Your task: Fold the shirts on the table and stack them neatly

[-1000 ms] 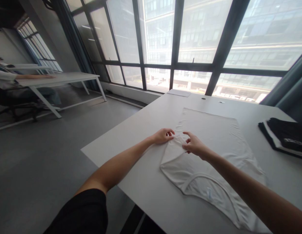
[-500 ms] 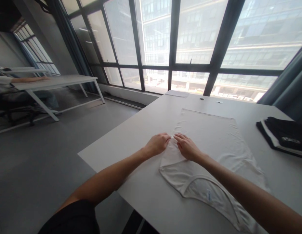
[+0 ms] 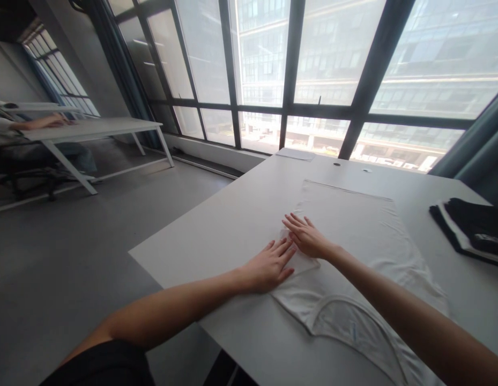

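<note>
A white T-shirt (image 3: 353, 230) lies spread on the white table (image 3: 200, 236), its neckline toward me and its hem toward the window. On its left edge, near the sleeve, my left hand (image 3: 270, 265) rests palm down with the fingers spread. Just beyond it, my right hand (image 3: 307, 236) lies on the shirt with its fingers stretched out flat. Between and below the hands, a sleeve part is folded over onto the shirt body. Both palms hide some of the cloth beneath them. Wrinkles run along the shirt's right side.
Folded black and white garments (image 3: 474, 230) are stacked at the table's right. A pale flat sheet (image 3: 295, 154) lies at the far corner, near a dark round hole (image 3: 336, 164). Another person (image 3: 35, 126) sits at a separate table (image 3: 112, 127) on the left.
The closed left hand has opened and moved nearer to me, now flat on the cloth. My right hand's fingers have spread. The sleeve part has been folded inward over the shirt.
</note>
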`<act>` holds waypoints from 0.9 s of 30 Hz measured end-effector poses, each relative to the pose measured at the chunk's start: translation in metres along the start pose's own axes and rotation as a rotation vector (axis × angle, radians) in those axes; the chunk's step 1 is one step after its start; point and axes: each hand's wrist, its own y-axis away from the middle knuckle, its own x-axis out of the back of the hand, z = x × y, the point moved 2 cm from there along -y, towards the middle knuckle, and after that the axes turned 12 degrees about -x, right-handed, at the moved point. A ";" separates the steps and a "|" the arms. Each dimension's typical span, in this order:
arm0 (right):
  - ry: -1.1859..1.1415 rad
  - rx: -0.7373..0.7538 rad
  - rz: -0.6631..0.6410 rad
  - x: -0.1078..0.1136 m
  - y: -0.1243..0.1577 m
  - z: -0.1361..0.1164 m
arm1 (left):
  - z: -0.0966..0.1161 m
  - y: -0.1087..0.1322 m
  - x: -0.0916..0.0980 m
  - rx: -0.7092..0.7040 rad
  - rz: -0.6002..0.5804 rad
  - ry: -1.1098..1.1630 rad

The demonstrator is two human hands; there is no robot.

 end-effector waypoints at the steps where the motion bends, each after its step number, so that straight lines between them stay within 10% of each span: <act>1: -0.017 -0.031 0.003 0.001 -0.005 -0.002 | 0.000 0.000 -0.001 -0.003 0.002 -0.004; 12: -0.078 -0.332 0.108 -0.009 -0.044 0.008 | 0.001 0.002 0.006 -0.004 -0.011 0.031; 16: -0.238 -0.366 0.273 0.013 -0.033 0.026 | -0.014 -0.009 0.023 0.070 0.157 0.086; 27: -0.446 -0.422 0.615 0.064 0.107 0.123 | -0.051 -0.033 0.052 0.175 0.279 0.072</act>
